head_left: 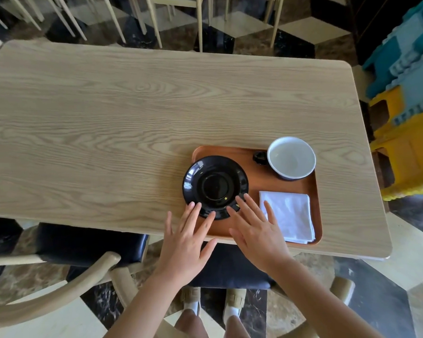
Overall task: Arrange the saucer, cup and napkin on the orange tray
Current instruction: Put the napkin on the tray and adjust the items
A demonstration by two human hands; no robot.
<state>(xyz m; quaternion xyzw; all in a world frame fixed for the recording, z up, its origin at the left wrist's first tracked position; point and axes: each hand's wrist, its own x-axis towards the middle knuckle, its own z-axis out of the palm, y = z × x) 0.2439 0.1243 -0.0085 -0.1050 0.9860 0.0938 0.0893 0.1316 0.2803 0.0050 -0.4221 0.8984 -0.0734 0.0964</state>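
Observation:
A black saucer lies on the left end of the orange tray, its rim overhanging the tray's left edge. A dark cup with a white inside stands upright at the tray's far right corner, handle to the left. A folded white napkin lies at the tray's near right. My left hand is flat with fingers spread, fingertips at the saucer's near rim. My right hand is also spread, fingers reaching the saucer's near right rim and the napkin's left edge. Neither hand grips anything.
The tray sits near the front right of a long wooden table. Chairs with dark seats stand just below the table's near edge. Blue and yellow stools are stacked to the right. More chair legs stand beyond the far edge.

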